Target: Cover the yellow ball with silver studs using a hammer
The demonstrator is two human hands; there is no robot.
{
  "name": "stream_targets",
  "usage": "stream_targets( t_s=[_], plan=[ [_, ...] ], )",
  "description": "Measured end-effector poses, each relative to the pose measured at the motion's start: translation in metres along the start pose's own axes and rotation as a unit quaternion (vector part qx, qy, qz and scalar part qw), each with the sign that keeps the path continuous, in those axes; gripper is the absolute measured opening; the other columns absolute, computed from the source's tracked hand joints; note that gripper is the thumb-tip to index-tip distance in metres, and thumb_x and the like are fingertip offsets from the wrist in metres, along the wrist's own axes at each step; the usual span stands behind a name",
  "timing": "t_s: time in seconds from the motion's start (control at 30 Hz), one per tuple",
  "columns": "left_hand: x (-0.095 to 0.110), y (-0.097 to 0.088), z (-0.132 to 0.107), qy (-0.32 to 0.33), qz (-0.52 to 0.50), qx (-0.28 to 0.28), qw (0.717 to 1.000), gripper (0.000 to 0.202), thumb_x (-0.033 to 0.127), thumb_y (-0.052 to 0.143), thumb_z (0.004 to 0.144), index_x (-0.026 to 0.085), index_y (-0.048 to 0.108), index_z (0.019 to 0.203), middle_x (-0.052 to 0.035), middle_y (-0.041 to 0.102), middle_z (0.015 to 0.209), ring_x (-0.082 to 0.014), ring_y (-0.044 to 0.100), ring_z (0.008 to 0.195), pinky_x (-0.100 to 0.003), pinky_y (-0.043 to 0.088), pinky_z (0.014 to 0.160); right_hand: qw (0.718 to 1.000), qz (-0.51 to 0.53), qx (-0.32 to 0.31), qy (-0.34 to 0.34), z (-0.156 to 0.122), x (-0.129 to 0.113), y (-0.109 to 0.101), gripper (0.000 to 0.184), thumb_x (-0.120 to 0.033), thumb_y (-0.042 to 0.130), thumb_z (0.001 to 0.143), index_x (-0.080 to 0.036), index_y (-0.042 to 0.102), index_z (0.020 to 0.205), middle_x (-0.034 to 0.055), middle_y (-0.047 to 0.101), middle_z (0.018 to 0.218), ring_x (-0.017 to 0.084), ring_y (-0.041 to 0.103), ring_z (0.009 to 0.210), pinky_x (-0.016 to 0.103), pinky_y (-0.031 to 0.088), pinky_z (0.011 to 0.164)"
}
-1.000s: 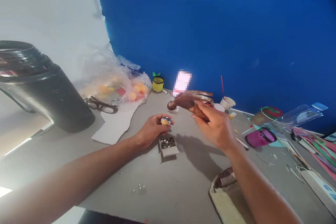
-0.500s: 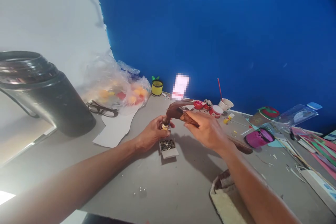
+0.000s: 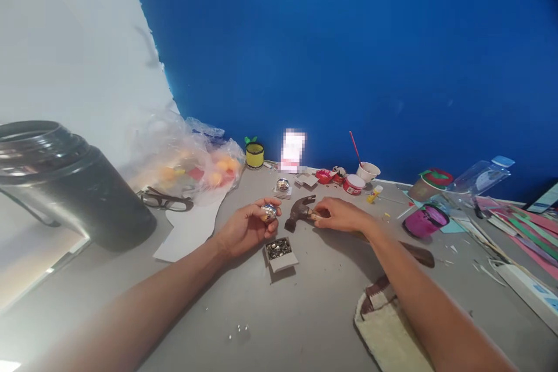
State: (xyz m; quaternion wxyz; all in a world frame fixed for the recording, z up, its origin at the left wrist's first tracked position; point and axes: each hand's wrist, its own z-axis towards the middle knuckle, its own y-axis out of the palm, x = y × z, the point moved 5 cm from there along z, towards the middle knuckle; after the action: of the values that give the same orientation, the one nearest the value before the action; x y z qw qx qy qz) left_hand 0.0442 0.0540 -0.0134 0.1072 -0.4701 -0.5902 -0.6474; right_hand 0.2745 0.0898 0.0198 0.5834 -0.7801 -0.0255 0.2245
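My left hand (image 3: pixel 244 226) is closed on a small shiny round object (image 3: pixel 268 211), lifted a little above the grey table (image 3: pixel 305 302). My right hand (image 3: pixel 342 216) grips the handle of a brown hammer just behind its head (image 3: pixel 299 211), and the hammer lies on the table with its handle end (image 3: pixel 419 254) showing past my forearm. Just below both hands stands a small open white box of metal tacks (image 3: pixel 279 252). Another shiny round object (image 3: pixel 283 185) rests on a small card farther back.
A large dark jug (image 3: pixel 70 183) stands at the left, with glasses (image 3: pixel 165 201), white paper and a plastic bag (image 3: pixel 187 157) beside it. Small pots and a cup with a red brush (image 3: pixel 365 170) line the blue wall. Coloured paper strips (image 3: pixel 523 232) lie right; a woven bag (image 3: pixel 387 325) sits near.
My right hand has brought the hammer down from above the left hand and laid it on the table. The left hand still holds the shiny object. The view tilted down slightly.
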Motion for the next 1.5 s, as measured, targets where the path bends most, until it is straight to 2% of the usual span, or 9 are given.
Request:
stream_targets(
  t_s=[0.1, 0.27, 0.43, 0.57, 0.73, 0.87, 1.07, 1.27, 1.5],
  plan=[
    [-0.001, -0.004, 0.002, -0.014, -0.020, 0.002, 1.000, 0.029, 0.016, 0.059, 0.074, 0.012, 0.068, 0.101, -0.0110, 0.066, 0.089, -0.0144, 0.054, 0.058, -0.026, 0.041, 0.052, 0.998, -0.015, 0.056, -0.006, 0.002, -0.003, -0.002, 0.028, -0.050, 0.063, 0.087, -0.023, 0.070, 0.088, 0.0053, 0.069, 0.100, 0.022, 0.061, 0.088, 0.027, 0.034, 0.064],
    [-0.003, -0.007, 0.005, -0.015, -0.035, 0.031, 0.999, 0.025, 0.014, 0.059, 0.075, 0.011, 0.069, 0.097, -0.0117, 0.066, 0.089, -0.0139, 0.053, 0.059, -0.025, 0.043, 0.053, 0.989, -0.072, 0.117, 0.062, 0.017, 0.005, 0.011, 0.041, -0.046, 0.044, 0.101, -0.019, 0.070, 0.085, 0.0085, 0.072, 0.089, 0.021, 0.062, 0.081, 0.029, 0.028, 0.060],
    [0.000, -0.003, 0.004, -0.002, -0.035, 0.045, 0.998, 0.033, 0.012, 0.061, 0.074, 0.013, 0.071, 0.106, -0.0105, 0.066, 0.090, -0.0179, 0.059, 0.068, -0.029, 0.050, 0.060, 0.991, -0.057, 0.097, 0.066, 0.032, 0.022, 0.028, 0.045, -0.049, 0.040, 0.103, -0.020, 0.071, 0.085, 0.0057, 0.073, 0.088, 0.018, 0.062, 0.078, 0.028, 0.028, 0.058],
    [0.000, -0.003, 0.004, -0.010, -0.019, 0.039, 0.999, 0.032, 0.013, 0.060, 0.078, 0.014, 0.070, 0.109, -0.0123, 0.069, 0.094, -0.0149, 0.055, 0.062, -0.028, 0.046, 0.056, 0.992, -0.047, 0.100, 0.054, 0.035, 0.030, 0.028, 0.041, -0.049, 0.045, 0.101, -0.021, 0.071, 0.084, 0.0053, 0.073, 0.091, 0.018, 0.061, 0.079, 0.027, 0.027, 0.058],
    [-0.006, -0.004, 0.005, -0.034, -0.014, 0.030, 0.999, 0.021, 0.027, 0.059, 0.090, 0.011, 0.070, 0.096, -0.0089, 0.067, 0.078, -0.0101, 0.045, 0.050, -0.024, 0.038, 0.048, 0.992, -0.046, 0.107, 0.053, 0.037, 0.031, 0.028, 0.041, -0.050, 0.047, 0.100, -0.021, 0.071, 0.084, 0.0066, 0.073, 0.092, 0.019, 0.062, 0.081, 0.028, 0.025, 0.058],
    [-0.009, -0.005, 0.005, -0.044, 0.007, 0.024, 0.999, 0.038, 0.049, 0.058, 0.095, 0.013, 0.069, 0.092, 0.0009, 0.055, 0.055, -0.0065, 0.034, 0.039, -0.022, 0.033, 0.044, 0.991, -0.039, 0.113, 0.051, 0.038, 0.031, 0.028, 0.040, -0.050, 0.048, 0.099, -0.021, 0.072, 0.083, 0.0067, 0.073, 0.089, 0.019, 0.062, 0.078, 0.029, 0.025, 0.057],
    [-0.008, -0.012, 0.008, -0.058, -0.009, 0.057, 0.997, 0.056, 0.066, 0.055, 0.091, 0.012, 0.065, 0.079, 0.0036, 0.047, 0.049, -0.0048, 0.029, 0.037, -0.019, 0.030, 0.041, 0.990, -0.025, 0.129, 0.050, 0.039, 0.032, 0.029, 0.039, -0.049, 0.050, 0.098, -0.021, 0.072, 0.083, 0.0077, 0.073, 0.090, 0.021, 0.062, 0.080, 0.029, 0.025, 0.058],
    [-0.008, -0.014, 0.009, -0.060, -0.032, 0.062, 0.996, 0.057, 0.068, 0.055, 0.090, 0.014, 0.063, 0.074, 0.0056, 0.040, 0.048, -0.0049, 0.027, 0.039, -0.018, 0.030, 0.040, 0.990, -0.021, 0.133, 0.051, 0.039, 0.032, 0.030, 0.042, -0.052, 0.049, 0.098, -0.021, 0.072, 0.083, 0.0079, 0.074, 0.089, 0.021, 0.062, 0.079, 0.029, 0.027, 0.059],
    [-0.007, -0.012, 0.010, -0.055, -0.044, 0.083, 0.994, 0.038, 0.048, 0.049, 0.100, 0.015, 0.068, 0.100, -0.0060, 0.063, 0.078, -0.0117, 0.048, 0.056, -0.024, 0.042, 0.052, 0.989, -0.025, 0.136, 0.052, 0.040, 0.033, 0.031, 0.042, -0.053, 0.049, 0.098, -0.021, 0.072, 0.084, 0.0088, 0.074, 0.091, 0.023, 0.063, 0.080, 0.030, 0.027, 0.059]
  ],
)
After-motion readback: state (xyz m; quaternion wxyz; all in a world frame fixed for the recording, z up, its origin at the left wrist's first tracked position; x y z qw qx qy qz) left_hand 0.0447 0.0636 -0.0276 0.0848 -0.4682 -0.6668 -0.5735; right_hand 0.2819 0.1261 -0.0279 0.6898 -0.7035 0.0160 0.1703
